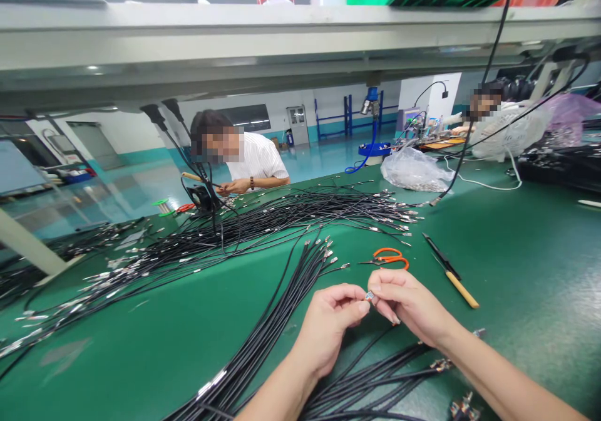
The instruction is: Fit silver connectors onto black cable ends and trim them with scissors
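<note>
A small metal cable connector [369, 296] with coloured wire ends sits at the meeting point of my two hands. My left hand [326, 327] pinches it between thumb and forefinger from the left. From the other side, the closed fingertips of my right hand [416, 303] grip it too. A thin black cable [370, 349] runs up from the lower left to under my right fingers; its join with the connector is hidden. A bundle of black cables [282, 308] with metal ends lies left of my hands, and more black cables [375, 380] lie beneath my forearms.
Orange-handled scissors [389, 257] lie just beyond my hands. A tool with a wooden handle [462, 289] rests beside a black pen-like tool [441, 255]. Behind stretches a large cable pile [263, 214]. A shelf [235, 39] crosses overhead. A co-worker [256, 158] sits opposite.
</note>
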The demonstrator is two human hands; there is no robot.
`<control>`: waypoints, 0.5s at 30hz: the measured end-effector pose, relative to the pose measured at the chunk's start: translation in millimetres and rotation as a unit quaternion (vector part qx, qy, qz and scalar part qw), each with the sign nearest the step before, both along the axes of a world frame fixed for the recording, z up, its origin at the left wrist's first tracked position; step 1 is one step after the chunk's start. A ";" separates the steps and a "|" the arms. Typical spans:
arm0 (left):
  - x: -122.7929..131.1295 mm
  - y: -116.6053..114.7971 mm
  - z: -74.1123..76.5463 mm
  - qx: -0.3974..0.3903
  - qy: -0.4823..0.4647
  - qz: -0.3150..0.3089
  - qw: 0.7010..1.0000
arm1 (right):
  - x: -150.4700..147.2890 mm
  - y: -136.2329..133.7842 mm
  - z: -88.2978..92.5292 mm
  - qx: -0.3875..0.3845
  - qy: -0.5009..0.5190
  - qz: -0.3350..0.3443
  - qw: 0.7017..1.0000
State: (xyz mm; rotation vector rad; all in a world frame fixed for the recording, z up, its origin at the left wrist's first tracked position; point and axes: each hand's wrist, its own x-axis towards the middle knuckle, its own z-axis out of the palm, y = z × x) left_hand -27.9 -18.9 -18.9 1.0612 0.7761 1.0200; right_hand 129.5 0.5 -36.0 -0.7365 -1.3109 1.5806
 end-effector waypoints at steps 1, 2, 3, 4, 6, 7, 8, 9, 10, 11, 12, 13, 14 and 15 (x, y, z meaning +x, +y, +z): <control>0.1 0.1 -0.5 -0.001 -0.003 -0.003 1.000 | -0.5 -0.4 0.7 -0.006 0.009 0.004 1.000; 0.1 0.3 -1.1 -0.001 -0.008 -0.008 1.000 | -1.0 -0.8 1.6 -0.011 0.016 0.006 1.000; 0.1 0.3 -1.7 -0.001 -0.012 -0.010 1.000 | -1.4 -1.1 2.7 -0.014 0.022 0.009 1.000; 0.1 0.3 -2.2 -0.003 -0.015 -0.011 1.000 | -1.8 -1.5 3.7 -0.017 0.026 0.011 0.999; -0.1 0.1 -2.8 -0.013 -0.023 -0.009 1.000 | -2.5 -2.1 5.3 -0.017 0.024 0.016 0.999; -0.3 -0.1 -2.8 -0.019 -0.027 -0.008 0.999 | -2.8 -2.5 5.7 -0.015 0.017 0.018 1.000; -0.4 -0.4 -2.8 -0.025 -0.033 -0.007 0.999 | -3.1 -3.0 5.9 -0.012 0.009 0.020 1.000; -0.6 -0.7 -2.6 -0.028 -0.040 -0.007 0.999 | -3.4 -3.6 6.0 -0.008 -0.001 0.021 1.000; -0.6 -0.9 -2.3 -0.028 -0.047 -0.008 0.998 | -3.8 -4.2 6.1 -0.005 -0.011 0.022 1.000; -0.6 -1.2 -1.9 -0.027 -0.052 -0.007 0.998 | -4.4 -4.9 6.4 -0.002 -0.019 0.022 1.000; -0.3 -1.4 -1.5 -0.025 -0.057 -0.005 0.998 | -5.0 -5.7 6.8 -0.001 -0.025 0.022 0.999; 0.1 -1.6 -1.0 -0.025 -0.059 -0.002 0.998 | -5.6 -6.5 7.4 0.000 -0.030 0.023 0.999; 0.7 -1.7 -0.4 -0.025 -0.060 0.002 0.998 | -6.4 -7.2 8.3 0.000 -0.033 0.024 0.999; 1.4 -1.8 0.0 -0.025 -0.059 0.007 0.998 | -7.1 -7.9 9.4 0.000 -0.034 0.025 0.999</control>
